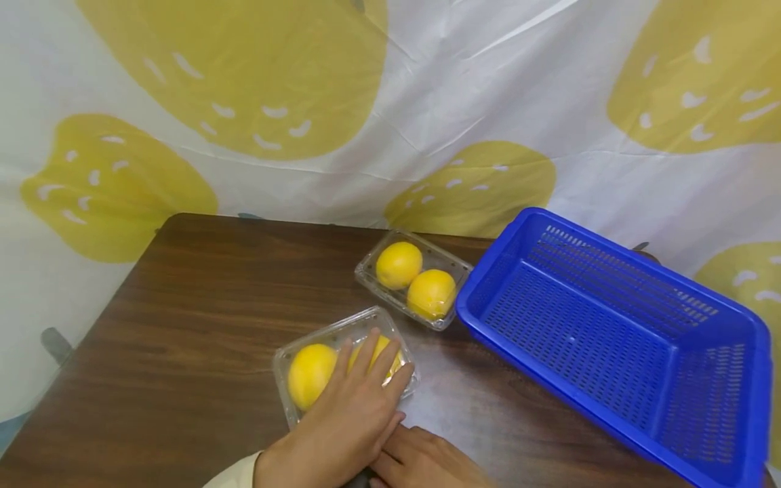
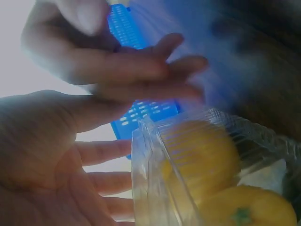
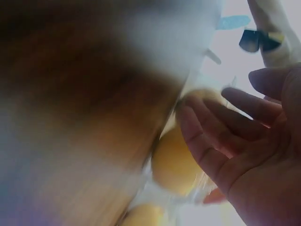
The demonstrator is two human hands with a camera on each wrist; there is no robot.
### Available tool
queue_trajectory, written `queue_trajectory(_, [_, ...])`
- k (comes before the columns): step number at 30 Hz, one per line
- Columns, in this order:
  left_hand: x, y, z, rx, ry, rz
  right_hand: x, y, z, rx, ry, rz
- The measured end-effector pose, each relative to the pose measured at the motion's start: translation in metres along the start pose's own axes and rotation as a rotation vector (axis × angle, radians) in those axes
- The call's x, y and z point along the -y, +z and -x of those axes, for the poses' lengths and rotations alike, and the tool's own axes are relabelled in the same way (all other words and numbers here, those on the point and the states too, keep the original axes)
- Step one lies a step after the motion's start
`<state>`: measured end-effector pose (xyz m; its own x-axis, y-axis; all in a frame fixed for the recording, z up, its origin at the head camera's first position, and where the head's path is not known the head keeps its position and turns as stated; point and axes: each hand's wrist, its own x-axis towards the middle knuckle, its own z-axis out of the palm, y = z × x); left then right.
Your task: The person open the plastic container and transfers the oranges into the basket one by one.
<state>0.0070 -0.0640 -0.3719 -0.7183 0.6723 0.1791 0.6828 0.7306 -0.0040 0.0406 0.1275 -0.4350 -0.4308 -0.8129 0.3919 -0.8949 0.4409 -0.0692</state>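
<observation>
My left hand (image 1: 350, 413) lies over the near clear plastic box (image 1: 329, 330), its fingers straight across the lid. Inside are two round yellow fruits; the left fruit (image 1: 310, 379) shows plainly, the other is partly covered by my fingers. In the left wrist view, a green stem end (image 2: 242, 214) marks one fruit. My right hand (image 1: 430, 461) is beside the left at the bottom of the head view, low by the box's front side. Its fingers are loosely extended in the right wrist view, gripping nothing that shows.
A second clear box (image 1: 369, 274) with two yellow fruits lies farther back, against or very near a blue perforated basket (image 1: 586, 346) on the right. The brown wooden table (image 1: 201, 325) meets a lemon-print curtain (image 1: 427, 88) at the back.
</observation>
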Motion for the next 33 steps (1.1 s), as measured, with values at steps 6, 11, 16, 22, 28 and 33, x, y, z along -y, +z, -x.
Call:
queue_trajectory(6, [-0.005, -0.001, 0.003, -0.015, 0.027, -0.048, -0.022, -0.021, 0.016, -0.200, 0.257, -0.182])
queue_trajectory(11, [-0.008, -0.001, 0.004, -0.054, 0.038, -0.079, -0.029, -0.032, 0.022, -0.303, 0.496, -0.202])
queue_trajectory(16, [-0.012, 0.001, 0.002, -0.076, 0.061, -0.067, -0.030, -0.029, 0.025, -0.329, 0.598, -0.320])
queue_trajectory(22, [-0.019, 0.005, -0.001, -0.086, 0.089, -0.097, -0.028, -0.023, 0.030, -0.323, 0.645, -0.418])
queue_trajectory(28, [-0.023, 0.012, -0.004, -0.168, 0.114, -0.115, -0.025, -0.019, 0.035, -0.275, 0.635, -0.733])
queue_trajectory(33, [-0.022, 0.011, -0.008, -0.170, 0.101, -0.131, -0.022, -0.016, 0.035, -0.246, 0.642, -0.961])
